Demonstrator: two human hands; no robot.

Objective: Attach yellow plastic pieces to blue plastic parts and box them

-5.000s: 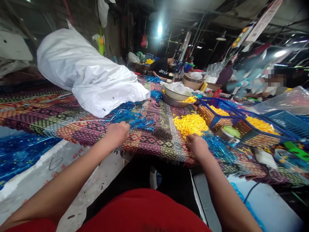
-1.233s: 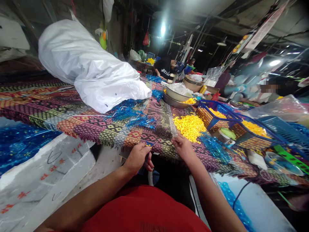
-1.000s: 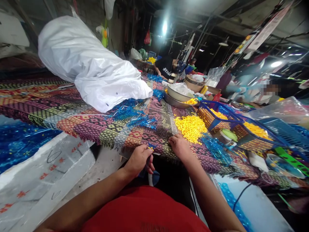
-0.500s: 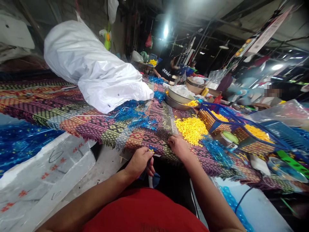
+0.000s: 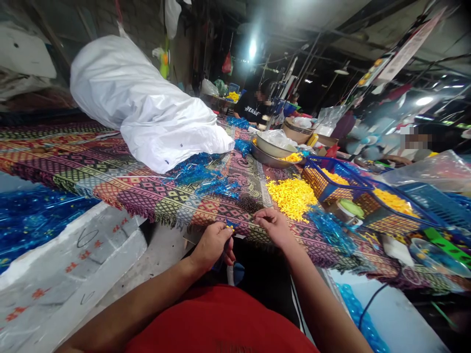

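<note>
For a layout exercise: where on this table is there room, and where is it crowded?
Free: the patterned cloth between the white sack and the fringed cloth edge, left of the blue cellophane. Crowded: around the yellow pieces and blue baskets.

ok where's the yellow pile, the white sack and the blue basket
pile of yellow pieces [image 5: 291, 198], head view, middle of the heap
white plastic sack [image 5: 147, 105], head view, its upper side
blue mesh basket [image 5: 314, 184], head view, its side wall
</note>
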